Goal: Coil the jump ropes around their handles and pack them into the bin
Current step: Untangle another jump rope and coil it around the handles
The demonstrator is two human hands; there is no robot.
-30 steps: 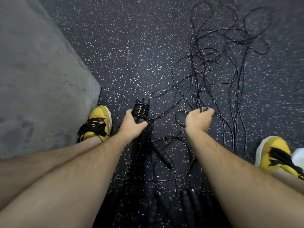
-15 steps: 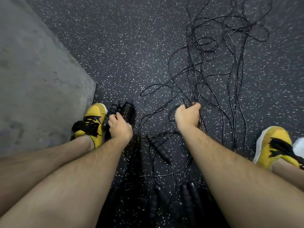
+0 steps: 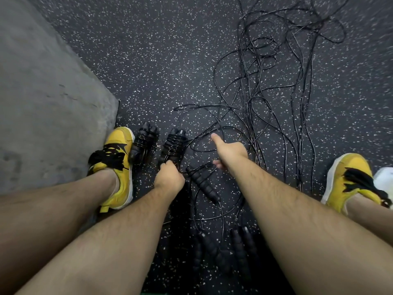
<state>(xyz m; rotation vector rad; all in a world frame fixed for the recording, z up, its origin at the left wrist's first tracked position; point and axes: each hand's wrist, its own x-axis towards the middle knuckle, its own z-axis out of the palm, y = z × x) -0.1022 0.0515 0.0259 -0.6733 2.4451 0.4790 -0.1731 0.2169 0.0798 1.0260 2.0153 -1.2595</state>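
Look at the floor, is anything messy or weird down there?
Yes. The loose jump ropes sprawl in one knotted tangle across the speckled floor. Only two coiled bundles sit neatly beside the left yellow shoe.

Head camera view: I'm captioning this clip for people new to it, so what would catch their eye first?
Probably the yellow shoes, one at the left and one at the right edge, bright against the dark speckled floor. Next comes the tangle of black ropes spreading across the upper right. Between the feet, the left hand rests on a coiled rope bundle, with another bundle beside the left shoe.
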